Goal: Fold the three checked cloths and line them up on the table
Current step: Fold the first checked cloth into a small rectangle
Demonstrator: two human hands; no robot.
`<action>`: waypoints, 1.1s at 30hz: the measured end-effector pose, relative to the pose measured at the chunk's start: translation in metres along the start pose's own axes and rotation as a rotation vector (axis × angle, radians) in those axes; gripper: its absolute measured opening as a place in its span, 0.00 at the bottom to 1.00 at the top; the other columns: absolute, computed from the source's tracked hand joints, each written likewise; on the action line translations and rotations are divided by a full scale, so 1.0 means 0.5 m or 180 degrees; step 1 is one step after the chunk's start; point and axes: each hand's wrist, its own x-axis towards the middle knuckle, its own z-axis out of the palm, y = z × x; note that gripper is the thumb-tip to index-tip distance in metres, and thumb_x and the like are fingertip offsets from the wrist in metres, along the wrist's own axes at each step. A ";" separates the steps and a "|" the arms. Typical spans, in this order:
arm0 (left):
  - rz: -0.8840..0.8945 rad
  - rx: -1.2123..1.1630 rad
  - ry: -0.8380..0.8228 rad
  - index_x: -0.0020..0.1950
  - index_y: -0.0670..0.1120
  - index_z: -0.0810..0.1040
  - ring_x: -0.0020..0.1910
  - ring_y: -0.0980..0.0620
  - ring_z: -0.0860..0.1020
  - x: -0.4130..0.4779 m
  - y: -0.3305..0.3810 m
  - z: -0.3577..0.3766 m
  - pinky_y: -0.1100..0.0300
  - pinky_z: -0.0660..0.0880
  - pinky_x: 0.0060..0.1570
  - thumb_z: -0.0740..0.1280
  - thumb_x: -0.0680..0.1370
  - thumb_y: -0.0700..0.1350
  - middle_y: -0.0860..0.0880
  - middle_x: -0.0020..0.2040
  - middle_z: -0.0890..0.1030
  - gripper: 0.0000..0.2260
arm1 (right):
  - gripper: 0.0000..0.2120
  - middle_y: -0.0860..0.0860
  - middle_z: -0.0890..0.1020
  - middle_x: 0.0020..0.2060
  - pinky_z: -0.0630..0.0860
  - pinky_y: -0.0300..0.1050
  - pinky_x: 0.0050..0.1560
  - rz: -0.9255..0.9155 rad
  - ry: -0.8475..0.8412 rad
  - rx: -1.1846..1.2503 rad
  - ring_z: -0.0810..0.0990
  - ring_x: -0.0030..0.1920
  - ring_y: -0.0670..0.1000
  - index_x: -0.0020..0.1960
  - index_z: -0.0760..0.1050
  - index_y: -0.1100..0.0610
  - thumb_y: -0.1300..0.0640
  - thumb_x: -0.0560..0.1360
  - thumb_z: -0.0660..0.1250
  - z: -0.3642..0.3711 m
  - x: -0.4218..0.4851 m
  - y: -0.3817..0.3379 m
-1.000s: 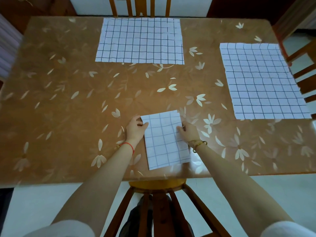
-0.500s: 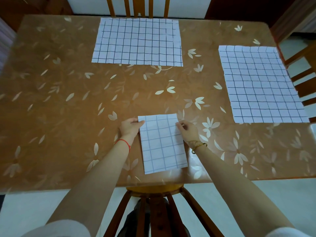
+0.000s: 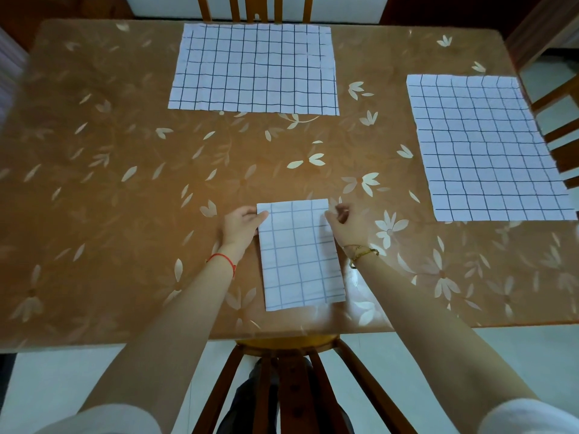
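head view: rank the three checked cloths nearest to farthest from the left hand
1. folded cloth: at the near edge, its far-left corner pinched by the left hand.
2. far cloth: flat, straight across the table.
3. right cloth: flat, at the right edge.

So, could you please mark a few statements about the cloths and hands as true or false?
1. The folded cloth lies nearest the person. True.
2. All three cloths are folded. False: the far cloth and the right cloth lie flat, unfolded.
3. The left hand and right hand hold the folded cloth's far corners. True.
4. The two open cloths overlap. False: bare table shows between them.
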 end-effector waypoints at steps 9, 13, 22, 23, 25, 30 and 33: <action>0.0121 -0.0146 -0.0175 0.53 0.41 0.81 0.40 0.59 0.83 -0.011 0.018 -0.013 0.68 0.78 0.37 0.71 0.77 0.41 0.50 0.43 0.85 0.07 | 0.14 0.49 0.68 0.28 0.67 0.39 0.39 0.0120 -0.0398 0.0360 0.67 0.33 0.48 0.37 0.69 0.58 0.53 0.74 0.70 -0.014 0.024 -0.025; -0.0053 -0.0260 -0.0099 0.58 0.41 0.79 0.49 0.52 0.84 -0.019 -0.001 -0.019 0.60 0.82 0.46 0.73 0.76 0.42 0.46 0.49 0.85 0.13 | 0.11 0.47 0.71 0.29 0.74 0.48 0.46 0.0389 -0.0299 0.0538 0.71 0.35 0.49 0.35 0.69 0.52 0.55 0.71 0.70 -0.011 0.018 -0.017; 0.1175 0.1588 0.0140 0.65 0.47 0.76 0.56 0.50 0.78 -0.060 -0.061 -0.020 0.53 0.77 0.57 0.73 0.75 0.41 0.49 0.62 0.78 0.19 | 0.14 0.52 0.76 0.44 0.68 0.41 0.49 -0.0165 0.0053 -0.0146 0.74 0.46 0.51 0.57 0.73 0.62 0.58 0.73 0.68 -0.015 -0.010 -0.010; 0.1455 0.2006 0.0094 0.67 0.47 0.75 0.62 0.47 0.75 -0.062 -0.065 -0.022 0.50 0.74 0.62 0.71 0.76 0.41 0.48 0.66 0.77 0.20 | 0.16 0.52 0.76 0.49 0.65 0.40 0.50 -0.0470 0.0141 -0.0510 0.73 0.49 0.51 0.58 0.72 0.61 0.56 0.73 0.65 -0.010 -0.010 -0.006; 0.1824 0.2624 -0.0038 0.71 0.46 0.72 0.70 0.44 0.67 -0.067 -0.067 -0.023 0.47 0.68 0.69 0.67 0.78 0.41 0.48 0.70 0.73 0.22 | 0.17 0.54 0.77 0.56 0.61 0.39 0.52 -0.1186 0.0162 -0.1281 0.72 0.54 0.56 0.60 0.75 0.58 0.55 0.73 0.61 -0.001 -0.012 -0.008; 0.1922 0.3588 -0.0274 0.78 0.45 0.63 0.74 0.44 0.60 -0.071 -0.052 -0.019 0.44 0.66 0.69 0.62 0.80 0.43 0.51 0.76 0.65 0.25 | 0.21 0.50 0.75 0.66 0.71 0.57 0.61 -0.2369 -0.0687 -0.2125 0.67 0.66 0.59 0.68 0.72 0.55 0.60 0.75 0.59 0.045 -0.040 -0.042; 0.1799 0.3874 -0.0415 0.78 0.45 0.61 0.77 0.43 0.56 -0.064 -0.050 -0.016 0.45 0.62 0.72 0.60 0.81 0.44 0.51 0.77 0.62 0.25 | 0.25 0.49 0.73 0.69 0.68 0.60 0.65 -0.2529 -0.1135 -0.2559 0.67 0.70 0.60 0.70 0.70 0.55 0.56 0.76 0.49 0.071 -0.048 -0.056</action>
